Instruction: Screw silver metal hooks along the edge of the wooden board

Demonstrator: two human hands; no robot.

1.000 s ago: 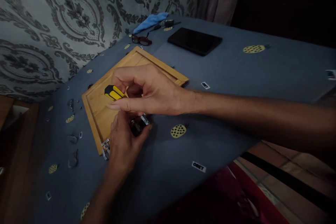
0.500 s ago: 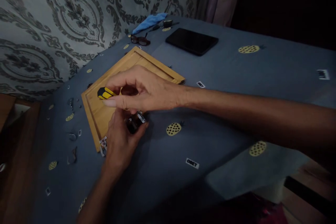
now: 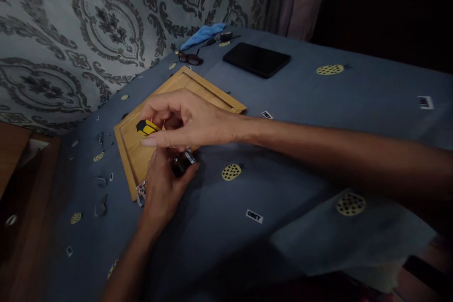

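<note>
My right hand (image 3: 191,120) is closed around a screwdriver (image 3: 146,127) with a yellow-and-black handle, whose shaft is hidden by the fingers. Just below it, my left hand (image 3: 163,184) curls round a dark and silver metal piece (image 3: 184,160) at the near edge of the wooden panel (image 3: 208,94). The panel is framed with a raised border and lies flat on the cloth. By its near left corner, beside my left wrist, sits a shiny metal hinge-like fitting (image 3: 140,193). Where the screwdriver tip meets the metal piece cannot be seen.
A dark tablet (image 3: 256,59) lies beyond the panel, with sunglasses (image 3: 190,58), a blue cloth (image 3: 203,35) and a dark tool (image 3: 222,37) near the wall. Several small metal parts (image 3: 101,205) are scattered left on the pineapple-print cloth (image 3: 290,85).
The view has shifted slightly, so the panel and table sit a little differently in the picture. Both hands keep nearly the same grip; the screwdriver handle still shows between the right fingers.
</note>
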